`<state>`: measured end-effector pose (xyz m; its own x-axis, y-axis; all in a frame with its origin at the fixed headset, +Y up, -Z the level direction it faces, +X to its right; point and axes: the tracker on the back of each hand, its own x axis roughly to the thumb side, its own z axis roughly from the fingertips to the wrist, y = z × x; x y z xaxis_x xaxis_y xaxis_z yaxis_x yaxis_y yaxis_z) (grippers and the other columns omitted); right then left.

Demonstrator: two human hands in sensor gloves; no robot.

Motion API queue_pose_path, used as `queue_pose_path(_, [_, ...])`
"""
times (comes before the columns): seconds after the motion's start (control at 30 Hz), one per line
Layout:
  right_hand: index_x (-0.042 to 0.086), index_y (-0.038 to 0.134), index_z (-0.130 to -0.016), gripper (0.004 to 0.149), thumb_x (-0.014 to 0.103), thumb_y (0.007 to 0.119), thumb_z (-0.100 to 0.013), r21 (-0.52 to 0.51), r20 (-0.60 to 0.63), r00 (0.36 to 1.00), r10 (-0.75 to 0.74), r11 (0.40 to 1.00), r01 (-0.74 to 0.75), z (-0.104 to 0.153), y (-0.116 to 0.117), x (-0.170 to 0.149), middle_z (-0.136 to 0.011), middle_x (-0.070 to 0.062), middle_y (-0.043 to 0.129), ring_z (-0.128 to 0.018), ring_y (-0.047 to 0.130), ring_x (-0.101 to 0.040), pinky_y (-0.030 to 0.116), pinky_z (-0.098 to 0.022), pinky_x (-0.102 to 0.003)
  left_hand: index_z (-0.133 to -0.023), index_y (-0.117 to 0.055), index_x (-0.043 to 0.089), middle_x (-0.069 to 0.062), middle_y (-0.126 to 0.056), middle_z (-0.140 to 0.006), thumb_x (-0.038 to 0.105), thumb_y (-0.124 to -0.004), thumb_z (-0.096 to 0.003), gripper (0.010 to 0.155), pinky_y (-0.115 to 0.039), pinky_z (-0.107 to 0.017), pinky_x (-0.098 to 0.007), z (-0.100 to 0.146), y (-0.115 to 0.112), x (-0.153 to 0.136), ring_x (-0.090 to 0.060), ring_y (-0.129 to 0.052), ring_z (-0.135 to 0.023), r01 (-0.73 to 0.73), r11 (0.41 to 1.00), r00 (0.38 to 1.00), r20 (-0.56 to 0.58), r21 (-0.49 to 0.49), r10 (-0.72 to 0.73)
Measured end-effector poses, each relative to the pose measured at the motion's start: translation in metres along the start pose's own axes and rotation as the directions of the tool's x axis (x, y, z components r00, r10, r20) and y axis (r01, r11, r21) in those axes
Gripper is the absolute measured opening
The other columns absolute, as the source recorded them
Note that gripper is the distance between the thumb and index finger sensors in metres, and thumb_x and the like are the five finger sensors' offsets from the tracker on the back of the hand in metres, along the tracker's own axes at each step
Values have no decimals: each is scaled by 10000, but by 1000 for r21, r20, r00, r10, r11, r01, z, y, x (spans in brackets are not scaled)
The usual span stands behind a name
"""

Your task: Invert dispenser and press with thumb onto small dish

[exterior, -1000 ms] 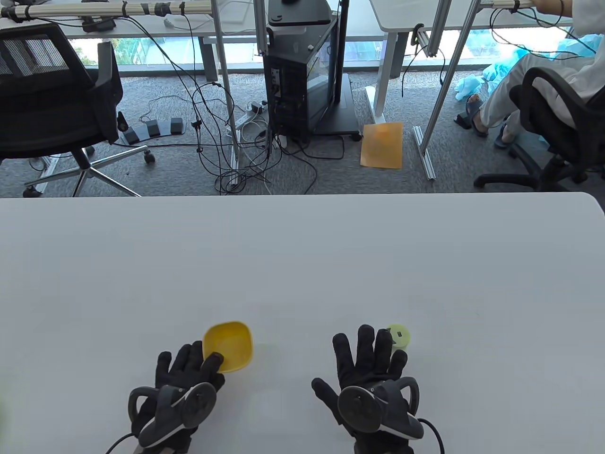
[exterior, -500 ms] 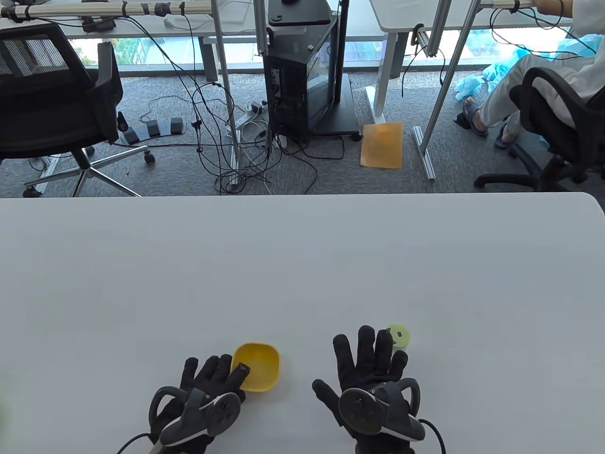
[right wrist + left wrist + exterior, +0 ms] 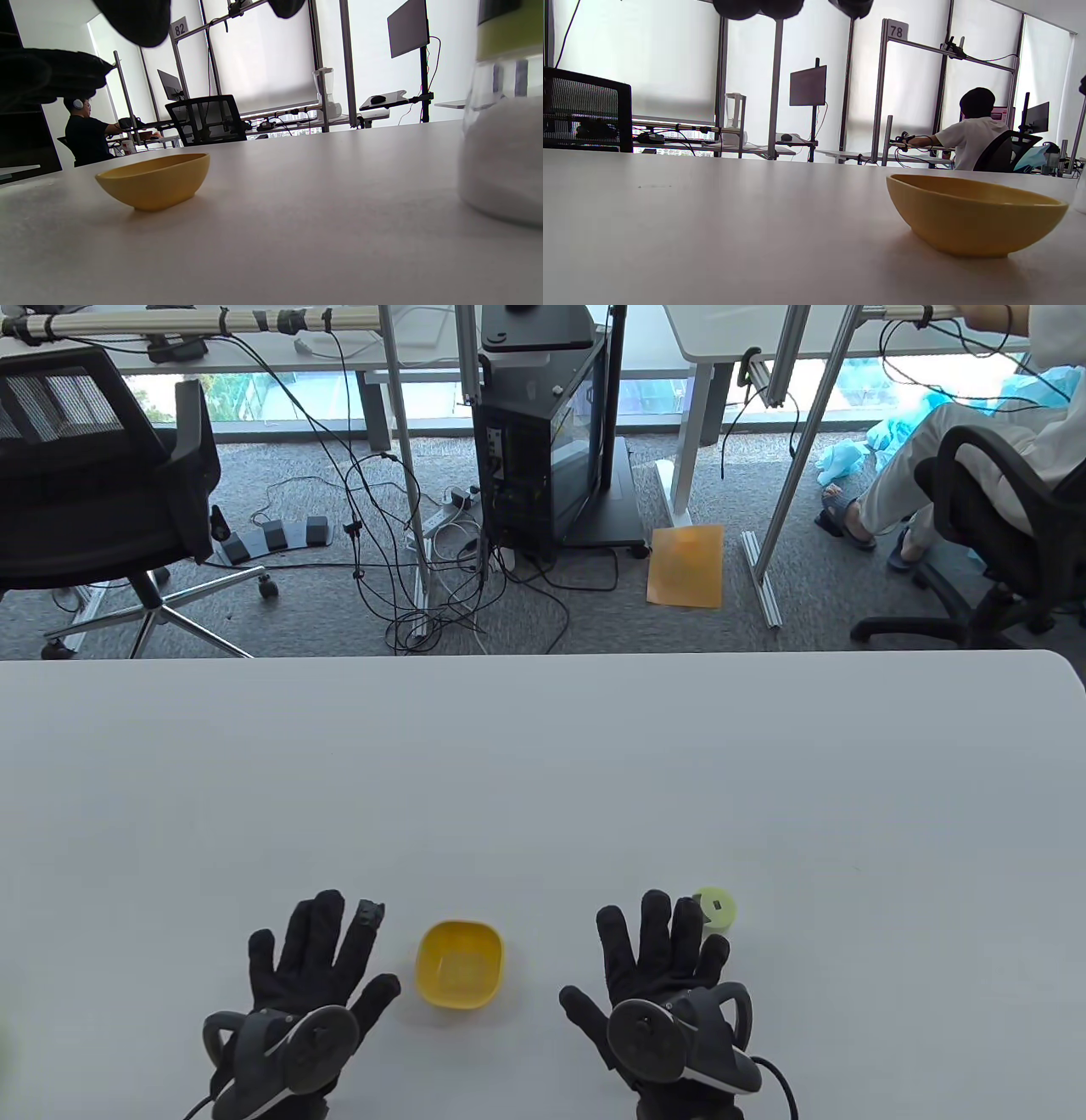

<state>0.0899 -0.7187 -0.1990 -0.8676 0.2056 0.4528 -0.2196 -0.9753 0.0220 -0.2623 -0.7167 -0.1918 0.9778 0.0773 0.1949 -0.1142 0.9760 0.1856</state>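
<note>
Resting flat, your left hand (image 3: 310, 976) and right hand (image 3: 670, 976) hold nothing, fingers spread; between them one empty yellow dish (image 3: 460, 964); one white-filled dispenser (image 3: 715, 909) far right.

The left hand (image 3: 310, 976) lets go of the yellow dish (image 3: 460, 965) and now lies flat on the table (image 3: 543, 780) to its left, fingers spread, clear of the rim. The dish sits further right and nearer the front edge than a second ago, between both hands.
</note>
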Motion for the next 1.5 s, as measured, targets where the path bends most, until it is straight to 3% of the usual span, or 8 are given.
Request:
queue_pose_path(0.17, [-138, 225, -1150, 899, 527, 583, -662, 29, 10, 1000, 1, 1000, -2, -3, 5, 3, -982, -563, 14, -771, 37, -855, 213, -388, -935, -1234, -364, 302, -225, -416, -1272, 697, -380, -565, 777, -390, -719, -776, 7, 14, -20, -495, -471, -1160, -105, 993, 994, -31, 55, 107])
queue_pose_path(0.47, [-138, 190, -1144, 915, 536, 578, -662, 22, 10, 1000, -1, 1000, 1, -5, 5, 3, -981, -563, 15, -771, 28, -854, 208, -388, -936, -1241, -341, 306, -227, -368, -1284, 716, -354, -559, 796, -361, -710, -793, 10, 17, -21, -509, -412, -1170, -100, 994, 995, -13, 34, 100])
queue_pose_path(0.77, [-180, -16, -1050, 1073, 567, 637, -641, -176, -259, 963, -79, 984, 33, 14, -27, -51, -973, -571, -32, -777, 8, -860, 192, -402, -945, -1241, -339, 310, -224, -356, -1287, 718, -353, -560, 794, -354, -710, -795, 11, 15, -11, -510, -397, -1172, -87, 996, 996, 23, 16, 86])
queue_pose_path(1.03, [-275, -35, -999, 1118, 566, 613, -648, -165, -478, 844, -243, 969, 186, 17, -1, -97, -932, -614, -22, -759, 34, -873, 227, -405, -940, -1241, -336, 309, -226, -352, -1287, 717, -355, -560, 795, -353, -709, -796, 11, 14, -6, -512, -396, -1171, -75, 997, 997, 35, 7, 75])
queue_pose_path(1.23, [-323, 6, -982, 1122, 587, 571, -650, -273, -467, 784, -409, 910, 312, 8, 26, -106, -929, -644, 82, -784, 153, -872, 317, -423, -924, -1242, -335, 309, -225, -351, -1287, 717, -354, -559, 795, -350, -709, -796, 9, 9, -9, -511, -394, -1172, -66, 998, 997, 30, -21, 67])
queue_pose_path(1.4, [-266, 54, -1041, 1078, 622, 531, -656, -319, -500, 738, -452, 889, 328, 1, 28, -115, -985, -599, 161, -853, 251, -826, 393, -477, -890, -1241, -337, 312, -224, -348, -1287, 718, -354, -559, 793, -351, -708, -797, 7, 8, -13, -510, -395, -1173, -69, 997, 997, 16, -30, 69])
queue_pose_path(1.5, [-172, 171, -1104, 958, 594, 542, -666, -330, -520, 729, -445, 892, 309, -2, 27, -118, -1039, -533, 242, -907, 323, -773, 422, -515, -866, -1241, -334, 311, -226, -344, -1288, 717, -354, -560, 793, -349, -709, -797, 7, 7, -12, -512, -393, -1172, -67, 997, 998, 16, -36, 68])
